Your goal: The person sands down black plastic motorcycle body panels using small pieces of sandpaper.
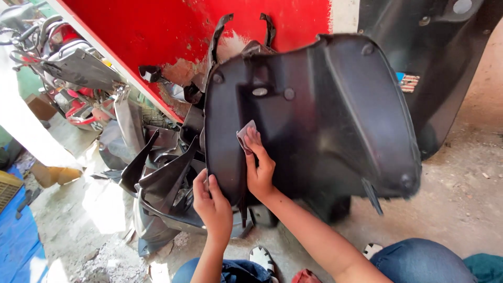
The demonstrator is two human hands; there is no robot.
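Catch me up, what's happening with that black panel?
A person crouches on the concrete floor by a red wall. The left hand grips the lower edge of the black panel. The right hand presses a small grey sheet against its face. More black parts lie piled to the left.
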